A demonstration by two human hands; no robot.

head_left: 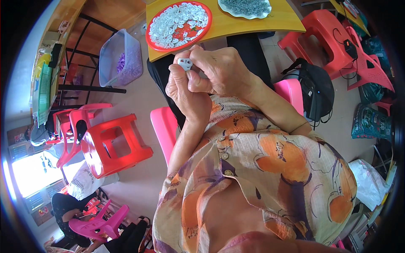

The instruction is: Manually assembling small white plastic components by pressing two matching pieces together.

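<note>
Above my lap, a small white plastic piece (pixel 184 63) with oval holes sits pinched in the fingers of my left hand (pixel 188 95). My right hand (pixel 223 71) is closed close against it, its thumb and curled fingers beside the piece. Whatever lies inside the right fingers is hidden. Just beyond my hands, a round red tray (pixel 209 25) holds many similar white pieces (pixel 168 23). To its right, a white scalloped plate (pixel 253 17) carries a heap of small grey parts (pixel 244 6), too fine to identify.
Both dishes stand on a yellow table (pixel 274 21). Left are a clear bin (pixel 105 63) with purple items and a red stool (pixel 112 145). At right are a red stool (pixel 318 40) and black backpack (pixel 316 88). Another person (pixel 67 211) sits at lower left.
</note>
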